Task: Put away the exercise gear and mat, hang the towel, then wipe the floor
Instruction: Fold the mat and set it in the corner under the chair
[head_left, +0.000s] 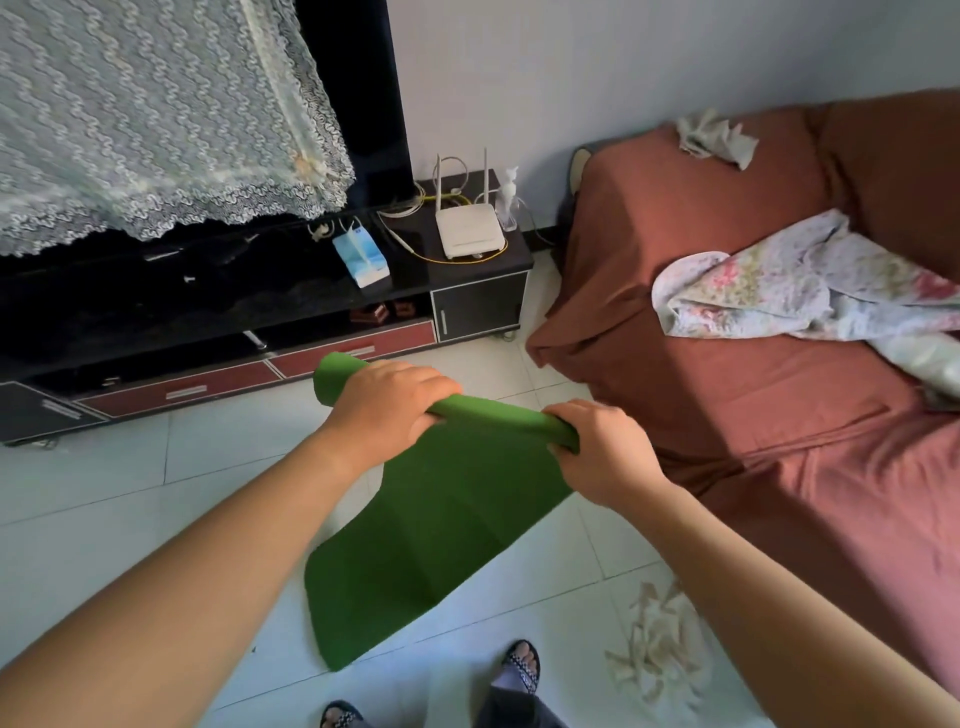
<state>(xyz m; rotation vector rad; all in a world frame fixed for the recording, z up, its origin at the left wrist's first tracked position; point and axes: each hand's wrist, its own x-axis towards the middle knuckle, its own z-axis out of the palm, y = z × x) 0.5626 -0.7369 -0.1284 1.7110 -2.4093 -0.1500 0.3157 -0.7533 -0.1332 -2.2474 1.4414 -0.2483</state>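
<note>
A green exercise mat (431, 535) hangs from both my hands above the tiled floor, its upper end rolled into a tube. My left hand (387, 408) grips the left part of the roll, fingers curled over the top. My right hand (597, 447) grips the roll's right end. The mat's loose lower end reaches the floor in front of my feet. A pale crumpled cloth (662, 654) lies on the floor to the right. Another pale cloth (714, 137) sits on the sofa's far end.
A brown-covered sofa (753, 415) fills the right side, with a floral blanket (789, 291) on it. A black TV stand (291, 312) with red drawers runs along the left, carrying a router (470, 228) and a tissue pack (361, 257). Lace fabric (145, 114) hangs top left.
</note>
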